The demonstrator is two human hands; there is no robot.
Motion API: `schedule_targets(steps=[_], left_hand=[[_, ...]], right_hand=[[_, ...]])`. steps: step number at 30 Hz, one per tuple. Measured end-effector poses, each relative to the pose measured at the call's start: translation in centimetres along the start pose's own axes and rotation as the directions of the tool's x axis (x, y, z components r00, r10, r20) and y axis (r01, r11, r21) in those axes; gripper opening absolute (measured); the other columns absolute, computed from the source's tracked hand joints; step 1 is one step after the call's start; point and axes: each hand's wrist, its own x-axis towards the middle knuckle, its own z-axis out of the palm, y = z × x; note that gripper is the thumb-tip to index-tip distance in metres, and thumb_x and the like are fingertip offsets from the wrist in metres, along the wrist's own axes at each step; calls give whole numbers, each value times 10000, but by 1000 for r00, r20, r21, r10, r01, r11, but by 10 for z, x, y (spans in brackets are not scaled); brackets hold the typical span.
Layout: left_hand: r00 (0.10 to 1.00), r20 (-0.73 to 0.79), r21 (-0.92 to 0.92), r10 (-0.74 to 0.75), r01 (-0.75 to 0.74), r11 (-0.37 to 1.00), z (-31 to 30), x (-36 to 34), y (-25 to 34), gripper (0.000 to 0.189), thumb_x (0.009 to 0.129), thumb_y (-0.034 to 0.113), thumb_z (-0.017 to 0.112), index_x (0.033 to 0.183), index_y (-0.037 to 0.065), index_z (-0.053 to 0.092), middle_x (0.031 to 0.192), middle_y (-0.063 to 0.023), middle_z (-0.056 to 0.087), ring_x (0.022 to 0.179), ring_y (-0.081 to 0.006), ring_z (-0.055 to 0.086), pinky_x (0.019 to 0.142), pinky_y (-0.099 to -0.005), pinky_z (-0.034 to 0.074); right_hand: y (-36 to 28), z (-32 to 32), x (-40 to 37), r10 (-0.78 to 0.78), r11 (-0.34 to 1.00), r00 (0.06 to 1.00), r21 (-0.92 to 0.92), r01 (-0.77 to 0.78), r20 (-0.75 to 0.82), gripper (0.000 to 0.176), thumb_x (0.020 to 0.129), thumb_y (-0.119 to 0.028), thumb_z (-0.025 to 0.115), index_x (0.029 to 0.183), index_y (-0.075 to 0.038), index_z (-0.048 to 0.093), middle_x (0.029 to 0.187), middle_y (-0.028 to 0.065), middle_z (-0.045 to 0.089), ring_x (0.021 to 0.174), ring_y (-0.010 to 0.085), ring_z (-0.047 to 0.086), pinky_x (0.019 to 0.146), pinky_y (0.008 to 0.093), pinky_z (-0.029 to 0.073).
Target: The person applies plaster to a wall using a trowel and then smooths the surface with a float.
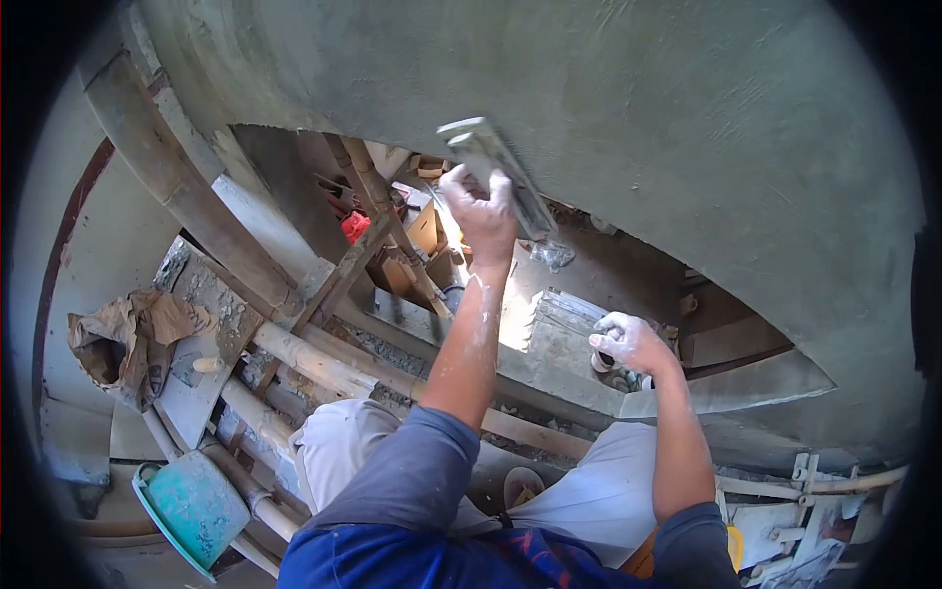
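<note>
My left hand (483, 218), dusted with white, is closed round the handle of a plastering trowel (528, 199). The trowel's long flat blade lies at the lower edge of the grey plastered wall (628, 118), overlapping the opening beneath it. Lower and to the right, my right hand (633, 344) has its fingers drawn together, whitened at the tips. A narrow pale grey strip (574, 303) ends right at those fingertips; I cannot tell if the hand holds it. Below the wall, the opening shows a floor with cartons (425, 231) and a red bundle (355, 228).
Bamboo poles (309, 358) run below and left of me, with rubble among them. A torn paper sack (132, 344) rests on a mortar-covered board (211, 304). A green bucket (196, 506) stands at lower left. A thick pole (182, 177) rises at left.
</note>
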Motion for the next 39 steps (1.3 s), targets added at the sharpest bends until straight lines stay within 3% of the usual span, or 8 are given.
schedule_targets(steps=[5, 9, 10, 15, 20, 24, 30, 39], left_hand=[[804, 282, -4, 523, -544, 839, 101, -93, 64, 234, 683, 46, 652, 895, 27, 557, 818, -148, 515, 746, -318, 534, 636, -434, 467], [635, 632, -306, 445, -322, 896, 172, -192, 131, 183, 681, 56, 613, 848, 8, 557, 838, -182, 539, 802, -348, 562, 726, -444, 491], [592, 572, -375, 568, -427, 823, 167, -193, 146, 260, 686, 78, 640, 912, -13, 546, 903, -193, 519, 850, -350, 559, 759, -428, 492], [658, 674, -496, 336, 66, 866, 110, -145, 178, 440, 771, 152, 711, 1116, 8, 478, 991, -179, 483, 874, -357, 529, 761, -417, 462], [799, 527, -464, 290, -15, 885, 63, -43, 184, 416, 786, 125, 715, 1124, 31, 492, 970, -85, 493, 878, -186, 544, 767, -327, 461], [908, 381, -650, 176, 127, 750, 56, 30, 186, 448, 847, 52, 664, 1223, 11, 424, 1072, -55, 527, 951, -100, 539, 831, -272, 472], [938, -179, -161, 298, -327, 931, -4, 123, 145, 572, 908, 116, 544, 1398, -89, 333, 1218, -214, 470, 1082, -297, 534, 954, -388, 453], [931, -361, 346, -49, 183, 920, -73, 142, -12, 577, 984, 192, 466, 1509, 29, 290, 1087, -224, 459, 951, -380, 530, 890, -443, 429]], right_hand=[[30, 7, 16, -233, 956, 972, -178, 234, 26, 471, 843, -348, 739, 1145, 2, 650, 973, 137, 688, 876, 223, 631, 824, 356, 499], [40, 18, 31, 339, 758, 937, 564, -326, 87, 313, 849, -298, 766, 977, -26, 677, 907, 59, 682, 837, 158, 616, 739, 346, 501], [16, 9, 10, -117, 988, 992, -108, 112, -40, 313, 853, -311, 759, 946, -25, 671, 831, 33, 661, 769, 106, 585, 671, 312, 485], [46, 3, 20, -3, 991, 999, 132, 8, -35, 296, 835, -204, 766, 1056, -31, 673, 934, 46, 681, 835, 137, 612, 745, 329, 503], [44, 12, 31, -311, 944, 944, -152, 293, -108, 467, 864, -211, 723, 1280, -40, 596, 1248, 112, 641, 1123, 217, 607, 975, 386, 473], [-11, 14, 21, -65, 995, 998, 74, 63, 22, 334, 856, -280, 739, 1016, 5, 672, 728, 20, 629, 649, 96, 574, 615, 275, 485], [-10, 18, 24, -115, 990, 993, 90, 113, 21, 267, 894, -233, 702, 1036, -14, 648, 733, 24, 638, 583, 84, 568, 519, 255, 447], [-26, 31, 27, 4, 999, 997, 32, -6, 74, 340, 875, -250, 725, 1087, 8, 658, 796, 57, 679, 654, 99, 593, 608, 275, 488]])
